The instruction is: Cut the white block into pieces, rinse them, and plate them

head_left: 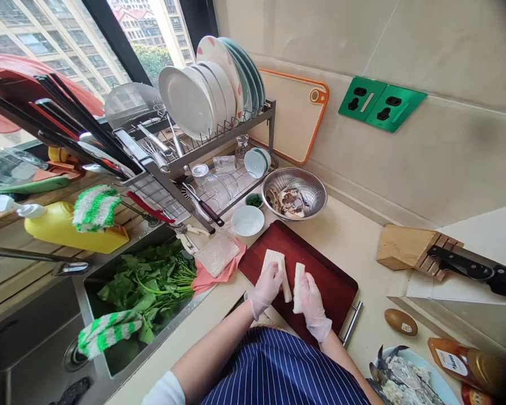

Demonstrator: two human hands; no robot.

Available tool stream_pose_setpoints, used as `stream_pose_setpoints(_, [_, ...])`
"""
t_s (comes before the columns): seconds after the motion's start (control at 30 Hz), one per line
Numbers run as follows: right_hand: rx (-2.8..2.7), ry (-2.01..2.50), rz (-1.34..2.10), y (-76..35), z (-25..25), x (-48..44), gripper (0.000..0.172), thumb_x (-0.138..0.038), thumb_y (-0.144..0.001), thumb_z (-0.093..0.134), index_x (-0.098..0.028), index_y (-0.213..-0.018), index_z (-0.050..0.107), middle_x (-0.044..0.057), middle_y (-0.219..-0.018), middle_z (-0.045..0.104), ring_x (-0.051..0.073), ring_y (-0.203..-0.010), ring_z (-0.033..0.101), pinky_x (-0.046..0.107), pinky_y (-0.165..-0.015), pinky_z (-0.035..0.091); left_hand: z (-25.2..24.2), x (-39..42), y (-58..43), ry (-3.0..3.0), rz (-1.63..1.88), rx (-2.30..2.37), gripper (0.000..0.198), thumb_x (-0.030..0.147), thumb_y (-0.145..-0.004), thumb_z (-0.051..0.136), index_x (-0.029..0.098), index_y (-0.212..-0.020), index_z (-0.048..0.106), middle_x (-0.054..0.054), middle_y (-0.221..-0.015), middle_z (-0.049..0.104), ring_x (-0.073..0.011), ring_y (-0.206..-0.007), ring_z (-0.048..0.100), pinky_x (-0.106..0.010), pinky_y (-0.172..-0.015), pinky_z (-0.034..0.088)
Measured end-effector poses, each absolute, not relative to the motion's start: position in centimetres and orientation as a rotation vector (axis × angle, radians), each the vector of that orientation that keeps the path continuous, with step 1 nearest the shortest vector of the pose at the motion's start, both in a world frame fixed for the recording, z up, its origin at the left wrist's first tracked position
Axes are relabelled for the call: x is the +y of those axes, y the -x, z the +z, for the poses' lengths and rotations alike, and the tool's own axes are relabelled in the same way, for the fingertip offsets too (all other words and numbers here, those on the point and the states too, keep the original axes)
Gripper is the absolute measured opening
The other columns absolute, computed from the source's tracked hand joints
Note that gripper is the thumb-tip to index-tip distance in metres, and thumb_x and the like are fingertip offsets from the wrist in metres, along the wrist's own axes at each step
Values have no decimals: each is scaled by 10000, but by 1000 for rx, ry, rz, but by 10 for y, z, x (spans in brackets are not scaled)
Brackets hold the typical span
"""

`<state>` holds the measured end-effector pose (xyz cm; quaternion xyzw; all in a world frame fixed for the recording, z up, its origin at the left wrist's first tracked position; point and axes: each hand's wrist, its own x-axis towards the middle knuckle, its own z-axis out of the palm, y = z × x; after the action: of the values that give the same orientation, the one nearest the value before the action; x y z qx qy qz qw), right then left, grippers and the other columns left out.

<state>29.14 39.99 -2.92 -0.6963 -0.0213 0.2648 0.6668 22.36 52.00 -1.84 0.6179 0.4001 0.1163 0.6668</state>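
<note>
Both my hands wear thin clear gloves over a dark red cutting board (320, 264). My left hand (266, 288) rests curled on a block of white slabs (275, 262), its fingers bent over the near end. My right hand (312, 301) grips a separate white slab (298, 281) from the right side, thumb against it. The two white pieces lie side by side, a small gap between them. No knife is in either hand.
A steel bowl (294, 194) with dark food sits behind the board. A white dish (247, 220), pink cloth (219, 270), dish rack (202, 140), sink with leafy greens (152, 281), knife block (417, 250), kiwi (400, 322) and plate of crabs (405, 377) surround it.
</note>
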Motion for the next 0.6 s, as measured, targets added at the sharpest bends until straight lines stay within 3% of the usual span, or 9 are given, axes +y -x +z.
stream_pose_setpoints(0.13, [-149,1702,610,-287,-21,404,374,-584,-726,630,-215,-785,641,3,-705,632,171,-661,539,273,-609,407,-1,523,-218,-1488,325,812,221,368,-759,614,211,-909,660,-7,-712,619,-144,-631,540,-242,-621,419])
stream_pose_setpoints(0.33, [-328,1625,796,-268,-8,411,388,-588,-790,561,-204,-729,556,-24,-643,550,132,-587,470,251,-548,367,15,517,-206,-1283,231,750,234,367,-728,621,154,-633,597,30,-589,499,-98,-560,416,-217,-555,358])
stream_pose_setpoints(0.6, [-406,1822,733,-253,-1,409,388,-574,-841,477,-225,-676,516,-15,-607,561,149,-576,491,269,-574,377,22,498,-187,-1224,235,807,199,345,-730,601,169,-647,559,47,-598,462,-101,-562,407,-225,-553,342])
